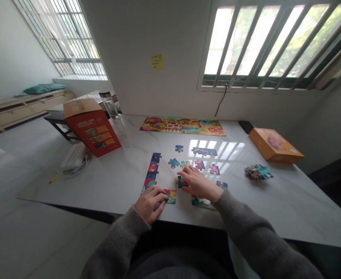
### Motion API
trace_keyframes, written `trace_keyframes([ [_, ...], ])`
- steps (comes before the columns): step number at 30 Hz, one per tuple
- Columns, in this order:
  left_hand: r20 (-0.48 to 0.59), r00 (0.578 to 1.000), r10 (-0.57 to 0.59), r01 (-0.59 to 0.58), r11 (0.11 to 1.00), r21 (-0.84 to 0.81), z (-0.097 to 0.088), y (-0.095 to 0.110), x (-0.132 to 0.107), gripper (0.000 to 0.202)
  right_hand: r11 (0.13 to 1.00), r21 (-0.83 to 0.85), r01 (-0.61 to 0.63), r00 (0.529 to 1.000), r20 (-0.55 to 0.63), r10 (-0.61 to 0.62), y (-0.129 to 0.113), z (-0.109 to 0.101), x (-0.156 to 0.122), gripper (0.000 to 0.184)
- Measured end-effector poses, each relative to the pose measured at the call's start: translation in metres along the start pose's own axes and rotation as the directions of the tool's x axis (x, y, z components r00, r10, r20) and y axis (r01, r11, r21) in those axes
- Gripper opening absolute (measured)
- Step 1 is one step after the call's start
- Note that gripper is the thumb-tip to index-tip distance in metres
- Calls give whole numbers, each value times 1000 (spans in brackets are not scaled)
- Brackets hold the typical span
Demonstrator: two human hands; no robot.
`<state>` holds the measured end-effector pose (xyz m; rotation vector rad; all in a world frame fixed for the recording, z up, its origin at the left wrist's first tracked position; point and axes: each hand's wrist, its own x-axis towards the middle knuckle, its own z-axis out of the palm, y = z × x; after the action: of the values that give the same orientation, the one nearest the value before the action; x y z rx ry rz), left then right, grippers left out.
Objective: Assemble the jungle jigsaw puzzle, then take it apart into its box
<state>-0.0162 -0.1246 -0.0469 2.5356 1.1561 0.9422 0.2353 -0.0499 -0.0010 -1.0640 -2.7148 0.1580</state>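
Note:
My left hand (150,203) lies over the near corner of a joined puzzle strip (152,168), its fingers bent a little and resting on the pieces, the thumb apart. An orange-and-green piece (170,196) shows beyond the fingertips. My right hand (196,182) has its fingers closed on a dark green puzzle piece (181,182), low over the table or touching it. Just past that hand lie a blue piece (173,163), a yellow-green piece (185,164) and purple pieces (214,169). Under the right wrist, joined pieces (201,201) are partly hidden.
A finished puzzle panel (182,126) lies near the wall. A red puzzle box (96,130), a glass bottle (109,105) and a white power strip (74,157) stand left. On the right are a pile of pieces (258,172), an orange box (275,145) and a black phone (246,127).

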Motion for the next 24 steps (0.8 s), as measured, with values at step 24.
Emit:
trace_keyframes([
  [24,125,988,95,-126,955,267,1,11,-1,47,953,214,-216,964,-110,243,-43,24,-33,19],
])
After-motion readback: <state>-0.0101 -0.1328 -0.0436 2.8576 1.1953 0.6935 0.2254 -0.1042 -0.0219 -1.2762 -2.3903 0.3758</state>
